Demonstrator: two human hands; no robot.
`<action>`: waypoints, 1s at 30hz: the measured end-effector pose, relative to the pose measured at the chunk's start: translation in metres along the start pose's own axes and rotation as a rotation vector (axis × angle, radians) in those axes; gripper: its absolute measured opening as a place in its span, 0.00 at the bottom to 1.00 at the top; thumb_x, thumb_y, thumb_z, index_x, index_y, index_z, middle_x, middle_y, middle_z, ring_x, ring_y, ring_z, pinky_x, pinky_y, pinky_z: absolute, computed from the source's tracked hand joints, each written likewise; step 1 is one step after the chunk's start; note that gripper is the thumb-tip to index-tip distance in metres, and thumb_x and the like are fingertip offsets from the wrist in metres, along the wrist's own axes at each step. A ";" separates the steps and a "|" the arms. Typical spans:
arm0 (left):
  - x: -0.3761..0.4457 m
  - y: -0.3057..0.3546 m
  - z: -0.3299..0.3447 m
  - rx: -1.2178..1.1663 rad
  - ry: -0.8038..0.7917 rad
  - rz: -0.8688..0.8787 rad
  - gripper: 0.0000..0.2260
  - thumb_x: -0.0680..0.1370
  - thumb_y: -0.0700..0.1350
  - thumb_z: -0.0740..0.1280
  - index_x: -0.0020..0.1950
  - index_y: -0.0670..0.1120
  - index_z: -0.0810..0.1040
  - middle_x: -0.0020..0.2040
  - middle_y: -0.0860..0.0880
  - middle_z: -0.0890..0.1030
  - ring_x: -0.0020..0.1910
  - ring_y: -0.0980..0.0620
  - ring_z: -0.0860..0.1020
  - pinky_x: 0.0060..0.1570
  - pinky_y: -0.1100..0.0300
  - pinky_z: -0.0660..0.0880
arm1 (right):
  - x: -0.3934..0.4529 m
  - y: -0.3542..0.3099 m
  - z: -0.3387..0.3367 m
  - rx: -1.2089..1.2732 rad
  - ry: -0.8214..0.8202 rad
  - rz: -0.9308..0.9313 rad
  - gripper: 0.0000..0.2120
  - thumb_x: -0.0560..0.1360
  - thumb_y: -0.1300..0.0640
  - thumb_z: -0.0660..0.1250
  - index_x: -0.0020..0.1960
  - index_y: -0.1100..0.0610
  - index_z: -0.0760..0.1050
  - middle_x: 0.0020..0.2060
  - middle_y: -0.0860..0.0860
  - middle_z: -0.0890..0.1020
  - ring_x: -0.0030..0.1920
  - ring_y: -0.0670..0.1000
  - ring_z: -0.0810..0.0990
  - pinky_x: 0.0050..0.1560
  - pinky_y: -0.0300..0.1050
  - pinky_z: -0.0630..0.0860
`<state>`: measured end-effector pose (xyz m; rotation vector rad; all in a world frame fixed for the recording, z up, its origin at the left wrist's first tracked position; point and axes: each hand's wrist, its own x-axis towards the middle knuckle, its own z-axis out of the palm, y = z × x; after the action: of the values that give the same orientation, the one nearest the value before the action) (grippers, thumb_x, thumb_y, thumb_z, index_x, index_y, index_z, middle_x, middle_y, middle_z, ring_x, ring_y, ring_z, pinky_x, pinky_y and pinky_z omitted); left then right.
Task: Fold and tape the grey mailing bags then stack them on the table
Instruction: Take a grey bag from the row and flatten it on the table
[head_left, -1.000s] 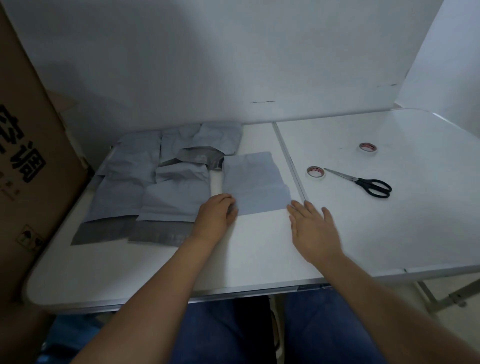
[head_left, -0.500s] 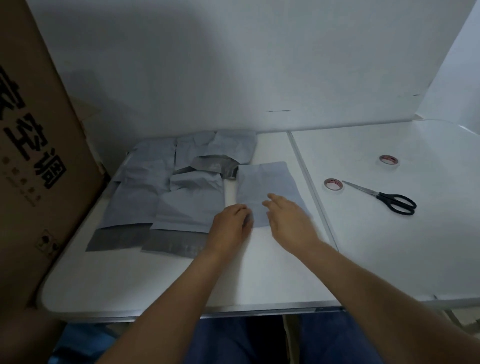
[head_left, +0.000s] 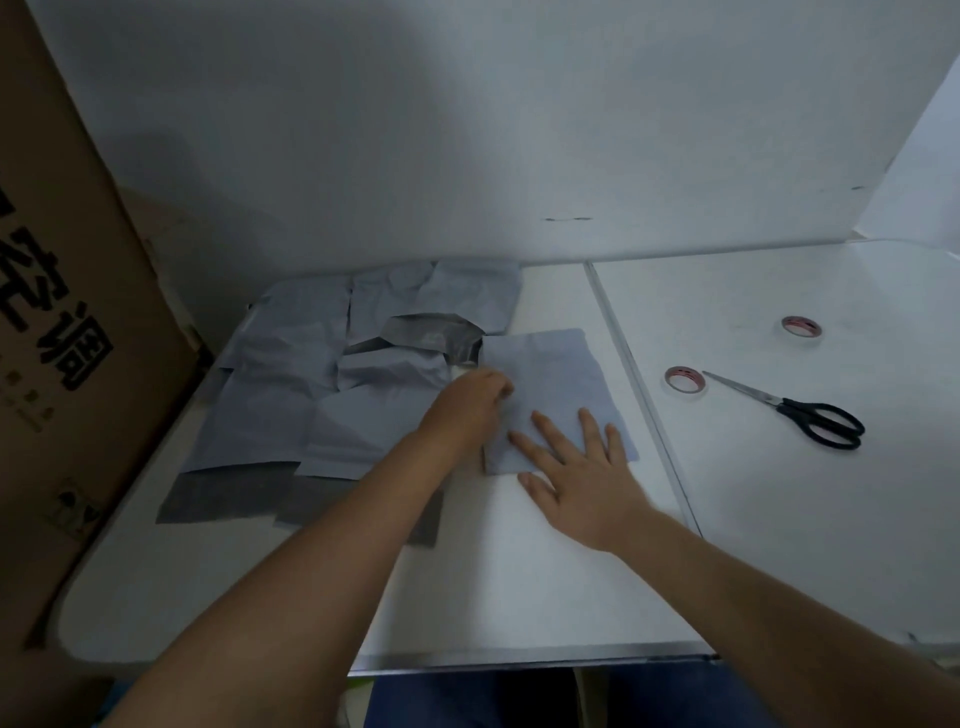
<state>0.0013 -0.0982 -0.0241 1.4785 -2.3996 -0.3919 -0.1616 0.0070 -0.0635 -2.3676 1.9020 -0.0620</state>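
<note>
A folded grey mailing bag (head_left: 550, 371) lies flat near the middle of the white table (head_left: 249, 597). My right hand (head_left: 576, 467) rests on the bag's near half, palm down with fingers spread. My left hand (head_left: 467, 408) sits at the bag's left edge, where its curled fingers pinch that edge. A loose pile of several unfolded grey bags (head_left: 291, 405) with darker flaps spreads over the table's left side, touching my left forearm.
Two tape rolls (head_left: 684, 379) (head_left: 801, 326) and black-handled scissors (head_left: 810, 415) lie on the table's right half, beyond the centre seam. A tall cardboard box (head_left: 62, 312) stands at the left edge. A white board (head_left: 467, 156) walls the back.
My right hand moved left from the bare table onto the folded bag and flattened there. My left hand slid from the bag's near left corner farther up its left edge.
</note>
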 end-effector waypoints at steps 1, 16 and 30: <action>0.004 -0.002 0.001 0.011 -0.021 0.015 0.14 0.80 0.38 0.58 0.63 0.43 0.76 0.65 0.45 0.74 0.62 0.46 0.73 0.61 0.56 0.70 | 0.000 0.001 0.001 0.004 0.004 -0.005 0.41 0.62 0.30 0.16 0.74 0.34 0.35 0.78 0.42 0.41 0.76 0.63 0.38 0.73 0.65 0.36; -0.013 0.024 0.001 0.010 0.032 0.161 0.24 0.76 0.35 0.64 0.72 0.42 0.68 0.72 0.44 0.68 0.71 0.47 0.66 0.69 0.60 0.60 | 0.000 -0.002 0.001 0.024 0.078 -0.002 0.31 0.76 0.32 0.32 0.77 0.38 0.48 0.78 0.45 0.51 0.76 0.66 0.45 0.73 0.68 0.41; -0.054 0.004 0.035 0.147 -0.119 0.083 0.23 0.84 0.46 0.48 0.79 0.46 0.48 0.80 0.50 0.49 0.77 0.55 0.47 0.74 0.59 0.44 | -0.004 0.003 0.002 -0.003 0.062 0.050 0.48 0.62 0.26 0.19 0.78 0.44 0.39 0.78 0.46 0.43 0.76 0.64 0.40 0.74 0.60 0.39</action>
<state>0.0073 -0.0454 -0.0608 1.4460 -2.6245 -0.2974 -0.1650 0.0108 -0.0655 -2.3452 1.9881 -0.1303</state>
